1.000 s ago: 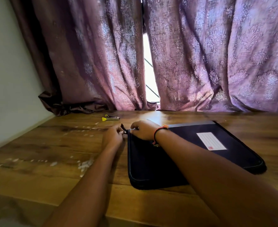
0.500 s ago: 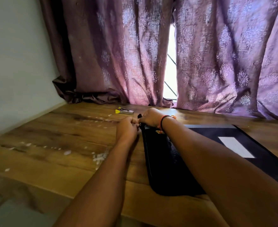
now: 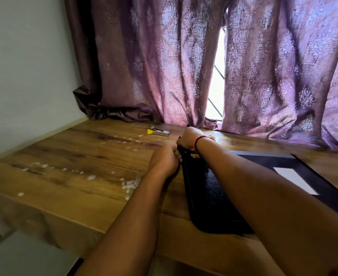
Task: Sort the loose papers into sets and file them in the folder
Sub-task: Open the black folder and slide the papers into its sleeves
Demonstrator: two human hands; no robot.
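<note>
A black zip folder (image 3: 208,198) with a white label (image 3: 295,181) lies flat on the wooden table (image 3: 88,156), right of centre. My left hand (image 3: 165,160) grips the folder's far left corner with curled fingers. Just behind it, my right hand (image 3: 190,137), with a red and black wristband, pinches the same corner where the zip runs. The fingertips and the zip pull are hidden between the two hands. No loose papers show.
A small yellow and metal stapler (image 3: 158,132) lies near the curtain (image 3: 164,62) behind my hands. White paper scraps (image 3: 130,184) are scattered over the left of the table. A wall (image 3: 24,76) bounds the table on the left.
The view has swung left and closer, so the folder sits further right in frame. Both hands stay together at the folder's far left corner.
</note>
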